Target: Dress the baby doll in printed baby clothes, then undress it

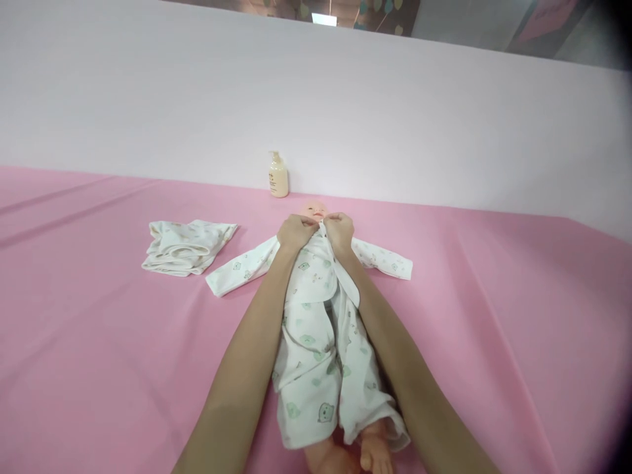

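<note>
A baby doll (316, 209) lies on its back, head away from me and bare feet towards me. It is dressed in a white long-sleeved baby top (310, 273) and matching trousers (307, 368), printed with green animals and leaves. At the neckline my left hand (297, 232) pinches the top's left edge. My right hand (340, 230) pinches the edge on the other side, close beside it. Below my hands the top's front hangs partly open. Both sleeves stretch out sideways, and no doll hands show at the cuffs. My fingertips partly hide the collar and fastening.
A folded white printed cloth (185, 247) lies to the left. Behind the doll's head, a cream pump bottle (278, 176) stands against the white wall panel (316, 105). A pink sheet (99, 342) with some creases covers the surface.
</note>
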`<state>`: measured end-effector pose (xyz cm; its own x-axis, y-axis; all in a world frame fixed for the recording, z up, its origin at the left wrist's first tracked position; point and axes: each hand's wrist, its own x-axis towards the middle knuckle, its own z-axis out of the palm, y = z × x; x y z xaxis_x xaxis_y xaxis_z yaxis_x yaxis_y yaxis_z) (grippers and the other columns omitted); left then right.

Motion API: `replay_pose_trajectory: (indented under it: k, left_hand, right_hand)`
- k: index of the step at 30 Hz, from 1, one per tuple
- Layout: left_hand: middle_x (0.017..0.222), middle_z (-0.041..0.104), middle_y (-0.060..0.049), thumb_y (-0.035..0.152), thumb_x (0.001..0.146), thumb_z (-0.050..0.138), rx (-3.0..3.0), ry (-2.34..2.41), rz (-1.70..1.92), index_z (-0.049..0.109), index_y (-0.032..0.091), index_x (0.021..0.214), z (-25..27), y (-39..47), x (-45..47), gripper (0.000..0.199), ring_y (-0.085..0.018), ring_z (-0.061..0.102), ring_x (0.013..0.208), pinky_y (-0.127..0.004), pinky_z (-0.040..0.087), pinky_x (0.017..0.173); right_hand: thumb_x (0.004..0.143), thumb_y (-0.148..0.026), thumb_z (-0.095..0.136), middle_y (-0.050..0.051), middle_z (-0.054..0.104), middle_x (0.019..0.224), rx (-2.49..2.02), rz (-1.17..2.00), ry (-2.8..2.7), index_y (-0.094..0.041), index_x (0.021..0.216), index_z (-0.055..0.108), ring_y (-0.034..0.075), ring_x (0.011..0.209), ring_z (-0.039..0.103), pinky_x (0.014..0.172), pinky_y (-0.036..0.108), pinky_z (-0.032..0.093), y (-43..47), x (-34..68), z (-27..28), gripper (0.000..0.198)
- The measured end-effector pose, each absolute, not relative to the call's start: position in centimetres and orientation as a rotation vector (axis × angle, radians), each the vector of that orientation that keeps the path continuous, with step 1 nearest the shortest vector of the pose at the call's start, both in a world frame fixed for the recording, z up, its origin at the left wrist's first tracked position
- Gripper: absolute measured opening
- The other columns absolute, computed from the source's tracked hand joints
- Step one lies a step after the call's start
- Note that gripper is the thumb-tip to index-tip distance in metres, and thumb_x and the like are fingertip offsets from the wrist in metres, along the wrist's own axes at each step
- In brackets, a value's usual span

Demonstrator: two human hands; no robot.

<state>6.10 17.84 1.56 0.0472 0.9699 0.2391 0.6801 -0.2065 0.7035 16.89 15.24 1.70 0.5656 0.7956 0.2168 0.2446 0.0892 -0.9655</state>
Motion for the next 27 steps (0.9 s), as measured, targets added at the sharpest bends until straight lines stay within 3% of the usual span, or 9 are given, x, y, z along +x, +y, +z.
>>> replay_pose_trajectory:
  k: [5, 10, 18, 27]
  left_hand:
    - [0.091, 0.071, 0.002, 0.038, 0.076, 0.06, 1.89, 1.512, 1.08, 0.072, 0.028, 0.086, 0.8, 18.5, 6.0, 0.019, -0.019, 0.063, 0.086, -0.029, 0.044, 0.08]
    - [0.091, 0.071, 0.003, 0.035, 0.077, 0.058, 1.84, 1.47, 1.14, 0.068, 0.026, 0.09, 0.3, 18.7, 5.8, 0.019, -0.018, 0.063, 0.087, -0.028, 0.044, 0.079]
    - [0.095, 0.071, 0.0, 0.035, 0.08, 0.058, 1.911, 1.529, 1.156, 0.069, 0.025, 0.092, 1.0, 17.4, 6.1, 0.019, -0.017, 0.063, 0.09, -0.026, 0.044, 0.08]
    - [0.092, 0.072, -0.001, 0.032, 0.078, 0.059, 1.933, 1.454, 1.235, 0.07, 0.021, 0.091, 0.2, 17.8, 5.7, 0.02, -0.016, 0.063, 0.086, -0.025, 0.045, 0.081]
  right_hand:
    - [0.065, -0.015, 0.053, -0.001, 0.065, 0.066, -1.424, 0.523, -0.947, -0.018, 0.068, 0.06, 0.015, 0.057, 0.057, 0.064, 0.026, 0.047, 15.1, 17.0, 1.5, 0.009]
    - [0.064, -0.017, 0.052, 0.0, 0.066, 0.069, -1.39, 0.536, -0.961, -0.018, 0.07, 0.061, 0.015, 0.058, 0.058, 0.064, 0.027, 0.048, 15.1, 17.0, 1.5, 0.011]
    - [0.064, -0.017, 0.048, 0.001, 0.069, 0.084, -1.308, 0.499, -0.981, -0.02, 0.086, 0.064, 0.018, 0.083, 0.064, 0.08, 0.03, 0.049, 16.5, 17.4, 0.5, 0.027]
    - [0.06, -0.013, 0.054, 0.004, 0.069, 0.087, -1.37, 0.456, -1.085, -0.017, 0.091, 0.066, 0.02, 0.086, 0.063, 0.084, 0.032, 0.048, 15.9, 17.4, 0.8, 0.033]
